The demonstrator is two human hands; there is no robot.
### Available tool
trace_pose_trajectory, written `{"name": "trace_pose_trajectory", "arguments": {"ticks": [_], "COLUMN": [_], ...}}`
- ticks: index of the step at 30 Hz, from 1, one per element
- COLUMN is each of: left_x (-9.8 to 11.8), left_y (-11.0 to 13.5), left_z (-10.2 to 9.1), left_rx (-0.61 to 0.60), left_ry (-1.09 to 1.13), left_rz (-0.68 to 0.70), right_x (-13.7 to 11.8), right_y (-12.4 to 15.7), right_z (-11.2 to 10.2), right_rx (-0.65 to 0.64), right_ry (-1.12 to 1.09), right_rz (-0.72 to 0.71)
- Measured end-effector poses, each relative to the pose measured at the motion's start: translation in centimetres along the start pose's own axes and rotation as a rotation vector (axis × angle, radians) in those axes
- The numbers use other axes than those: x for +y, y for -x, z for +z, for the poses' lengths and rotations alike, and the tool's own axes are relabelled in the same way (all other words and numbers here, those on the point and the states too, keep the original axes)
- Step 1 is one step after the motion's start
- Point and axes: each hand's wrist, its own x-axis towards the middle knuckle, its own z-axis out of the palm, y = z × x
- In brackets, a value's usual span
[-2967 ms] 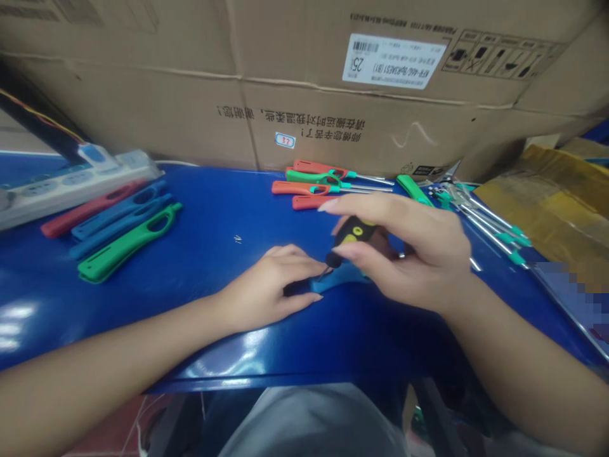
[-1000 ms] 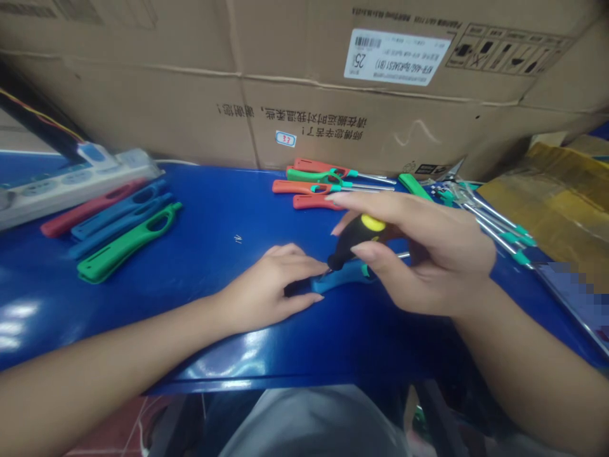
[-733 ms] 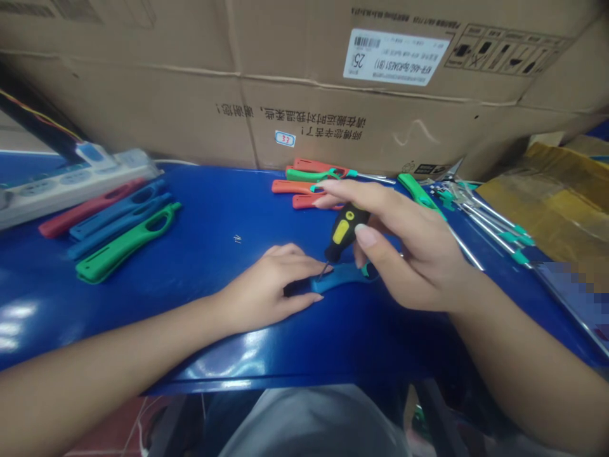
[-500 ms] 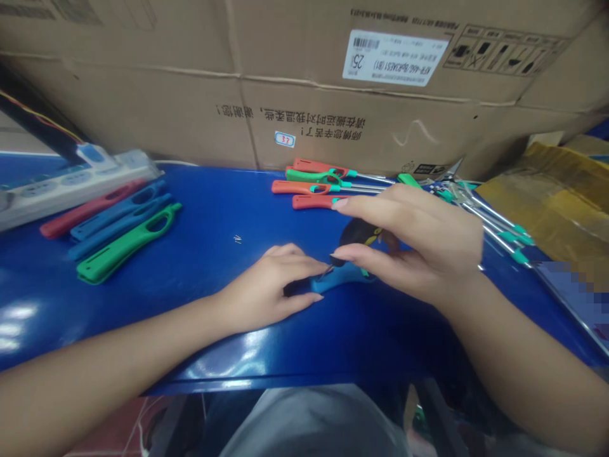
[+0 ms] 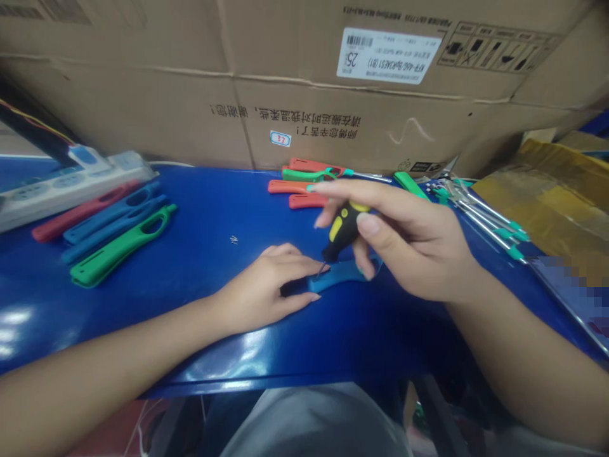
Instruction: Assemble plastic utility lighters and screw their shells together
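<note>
A blue lighter handle (image 5: 340, 274) lies on the table, and my left hand (image 5: 271, 282) grips its left end between thumb and forefinger. In my right hand (image 5: 404, 238) is a black and yellow screwdriver (image 5: 345, 230), tilted, held by its handle between thumb and fingers. The thin tip comes down onto the left end of the lighter handle, beside my left fingertips. My right hand partly covers the far end of the lighter handle. A few tiny metal pieces, seemingly screws (image 5: 235, 240), lie to the left.
Red, blue and green lighter shells (image 5: 121, 247) lie at the left by a white power strip (image 5: 66, 184). Lighters with metal tubes (image 5: 309, 166) lie along the cardboard box (image 5: 285, 89) behind. More metal tubes (image 5: 490, 222) lie at the right by a yellow-taped carton (image 5: 561, 197).
My right hand has turned about the screwdriver, its fingers shifting so more of the handle shows. My left hand keeps its hold on the lighter handle.
</note>
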Motion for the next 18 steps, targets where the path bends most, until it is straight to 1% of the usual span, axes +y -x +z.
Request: {"name": "trace_pose_trajectory", "arguments": {"ticks": [1,3,5,7,9,11,14,15,18], "left_x": [-0.02,-0.06,-0.05,-0.04,-0.03,-0.04,-0.05,-0.06,-0.08], "left_y": [0.02,0.02,-0.02,-0.06,-0.08,-0.09,-0.11,-0.12,-0.06], "left_z": [0.01,0.04,0.04,0.03,0.03,0.03,0.03,0.03,0.04], "left_rx": [0.002,0.002,0.0,-0.003,-0.003,-0.01,-0.015,-0.013,-0.007], "left_ry": [-0.007,-0.013,-0.013,-0.012,-0.017,-0.021,-0.013,-0.011,-0.013], "left_rz": [0.003,0.005,0.005,0.003,0.002,0.001,0.0,0.002,0.005], "right_x": [0.03,-0.02,-0.17,-0.33,-0.43,-0.46,-0.54,-0.59,-0.73], "right_y": [0.02,0.07,0.12,0.16,0.2,0.24,0.27,0.25,0.15], "right_z": [-0.02,-0.07,-0.09,-0.06,0.01,0.1,0.29,0.35,0.47], "right_rx": [0.016,0.065,0.065,-0.002,-0.031,0.0,0.068,0.067,0.043], "right_ry": [0.028,0.159,0.24,0.173,0.082,0.137,0.328,0.333,0.198], "right_rz": [-0.03,-0.103,-0.133,-0.103,-0.082,-0.086,-0.12,-0.124,-0.104]}}
